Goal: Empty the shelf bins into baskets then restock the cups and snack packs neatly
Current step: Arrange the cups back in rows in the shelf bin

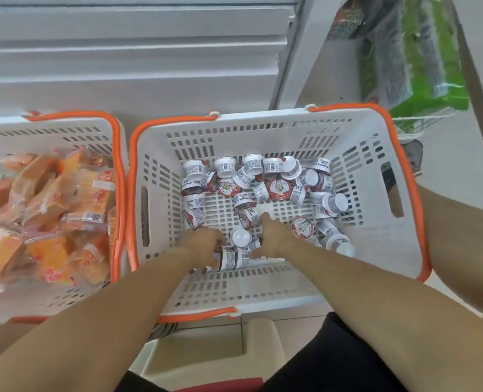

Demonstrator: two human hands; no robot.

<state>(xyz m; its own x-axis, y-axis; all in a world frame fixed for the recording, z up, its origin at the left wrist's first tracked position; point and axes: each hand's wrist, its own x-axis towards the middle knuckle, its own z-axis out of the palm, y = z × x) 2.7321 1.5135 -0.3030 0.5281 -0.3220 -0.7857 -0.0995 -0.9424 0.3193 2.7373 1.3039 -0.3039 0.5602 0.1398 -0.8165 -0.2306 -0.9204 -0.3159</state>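
- Snack packs (45, 210) in clear wrappers, orange and loosely heaped, fill the left basket (65, 128), a white slotted one with orange handles; it stands on the floor, close beside the second basket.
- Pale shelving (127, 52) runs in stepped ledges across the top, behind both baskets.
- Left hand (206, 244) reaches into the near end of the right basket (376, 171), fingers curled round a small cup (229, 258) lying on its side.
- Cups (263, 182), white with red lids, lie tumbled over the basket's slotted bottom, mostly toward the far wall.
- Right hand (274, 239) is down among the near cups, one finger stretched forward; whether the others grip anything I cannot tell.
- Beige stool (234, 352) and tiled floor (299, 323) show below the baskets, between the forearms.
- Green packs (421, 69) sit on a wire rack at upper right.
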